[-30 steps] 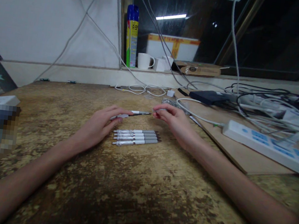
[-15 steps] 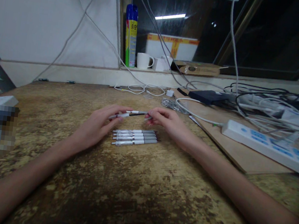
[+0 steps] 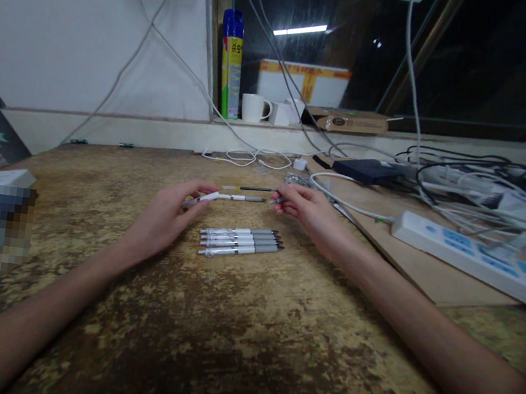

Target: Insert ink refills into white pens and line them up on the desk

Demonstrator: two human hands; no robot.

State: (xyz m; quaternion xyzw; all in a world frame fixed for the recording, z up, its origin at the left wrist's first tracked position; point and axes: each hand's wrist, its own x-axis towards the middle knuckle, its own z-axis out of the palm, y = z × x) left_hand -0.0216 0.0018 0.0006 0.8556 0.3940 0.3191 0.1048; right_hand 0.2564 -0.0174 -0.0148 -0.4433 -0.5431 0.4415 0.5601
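My left hand (image 3: 165, 214) pinches the white barrel (image 3: 207, 196) of a pen, its near end hidden in the fingers. Between the fingertips of my right hand (image 3: 307, 214) is a thin dark pen refill (image 3: 257, 189) with a clear, yellowish end pointing left, now apart from the barrel. A small grey piece (image 3: 278, 201), perhaps the pen's grip, also shows at the right fingers. Another white and grey pen (image 3: 243, 198) lies on the table between the two hands. Nearer to me, several white and grey pens (image 3: 232, 246) lie side by side in a row, tips to the right.
On the right a white power strip (image 3: 471, 258) rests on a brown board (image 3: 408, 266), with tangled cables (image 3: 467, 177) behind. A crinkled clear packet (image 3: 299, 180) lies beyond my right hand. A spray can (image 3: 231, 65) and white mug (image 3: 253, 107) stand on the sill.
My right hand has moved right and slightly away from me, drawing the refill clear of the barrel. My left hand has shifted slightly left with the barrel.
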